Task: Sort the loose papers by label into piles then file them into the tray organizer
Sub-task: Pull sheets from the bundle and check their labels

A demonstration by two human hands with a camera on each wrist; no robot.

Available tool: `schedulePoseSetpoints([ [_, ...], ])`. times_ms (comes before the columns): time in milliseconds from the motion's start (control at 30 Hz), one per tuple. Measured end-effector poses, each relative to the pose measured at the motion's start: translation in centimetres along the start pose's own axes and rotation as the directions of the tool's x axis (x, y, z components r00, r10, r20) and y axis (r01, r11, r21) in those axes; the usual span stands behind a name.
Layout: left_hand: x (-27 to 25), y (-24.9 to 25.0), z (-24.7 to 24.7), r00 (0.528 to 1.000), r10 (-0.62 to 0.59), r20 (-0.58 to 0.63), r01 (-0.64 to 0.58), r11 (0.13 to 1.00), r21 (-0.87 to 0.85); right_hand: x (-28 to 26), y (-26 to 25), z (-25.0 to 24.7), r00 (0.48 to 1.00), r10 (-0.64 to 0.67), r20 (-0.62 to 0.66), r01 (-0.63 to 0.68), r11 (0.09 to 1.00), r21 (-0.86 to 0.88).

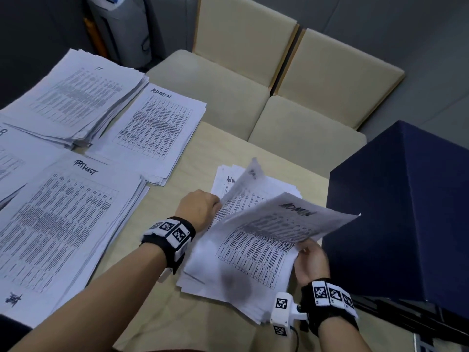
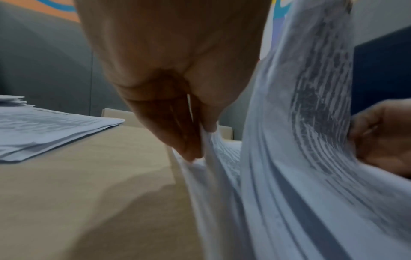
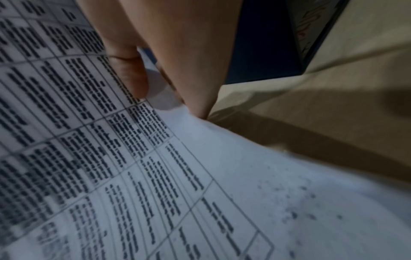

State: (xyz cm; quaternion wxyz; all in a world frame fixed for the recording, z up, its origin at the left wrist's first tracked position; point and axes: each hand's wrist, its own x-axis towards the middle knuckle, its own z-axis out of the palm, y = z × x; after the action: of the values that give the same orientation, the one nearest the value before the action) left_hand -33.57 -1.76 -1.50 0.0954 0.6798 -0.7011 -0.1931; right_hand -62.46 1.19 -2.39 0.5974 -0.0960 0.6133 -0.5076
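the loose papers point(image 1: 243, 273) are white sheets printed with dense black tables, each with a handwritten label near its top edge; they lie fanned in an untidy heap on the light wooden table point(image 1: 203, 323), just beside a dark blue box point(image 1: 406, 212). two sheets are lifted off the heap. the right hand point(image 1: 311, 260) pinches the near right edge of the upper sheet point(image 1: 286, 224), labelled "admin", thumb on the printed face and fingers beneath, so the page bows up above the heap. the left hand point(image 1: 200, 208) pinches the left edge of a second raised sheet point(image 1: 245, 185), thumb and fingertips closed on the paper; its label is too blurred to read. four sorted piles sit on the left side of the table: a thick pile point(image 1: 76, 97) at the far left, an "admin" pile point(image 1: 152, 123) next to it, a large near pile point(image 1: 66, 224) with an unclear scrawled label, and one pile point(image 1: 10, 153) cut off at the left edge. two cream chairs point(image 1: 253, 80) stand beyond the table.
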Motion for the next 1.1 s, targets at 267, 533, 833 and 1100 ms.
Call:
schedulePoseSetpoints([
  [267,-1.6,1.4,-1.4,0.98,-0.014,0.198,0.178,0.505,-0.845,-0.4,-0.4,0.5,0.999,-0.037,-0.04,0.031,0.989,-0.146],
  [533,-1.0,-0.4,2.4,0.861,-0.498,0.099,0.484,0.744,-0.461,-0.3,-0.4,0.0,0.995,-0.086,-0.053,0.079,0.989,-0.128],
  [833,0.5,0.6,0.9,0.956,-0.293,-0.006,0.282,0.924,-0.26,0.5,-0.2,-1.1,0.997,-0.067,-0.042,0.062,0.991,-0.12],
  [1100,-0.1,-0.1,-1.1,0.998,-0.025,-0.054,0.024,1.0,-0.015,1.0,-0.5,-1.4,0.998,-0.048,-0.049,0.045,0.997,-0.061],
])
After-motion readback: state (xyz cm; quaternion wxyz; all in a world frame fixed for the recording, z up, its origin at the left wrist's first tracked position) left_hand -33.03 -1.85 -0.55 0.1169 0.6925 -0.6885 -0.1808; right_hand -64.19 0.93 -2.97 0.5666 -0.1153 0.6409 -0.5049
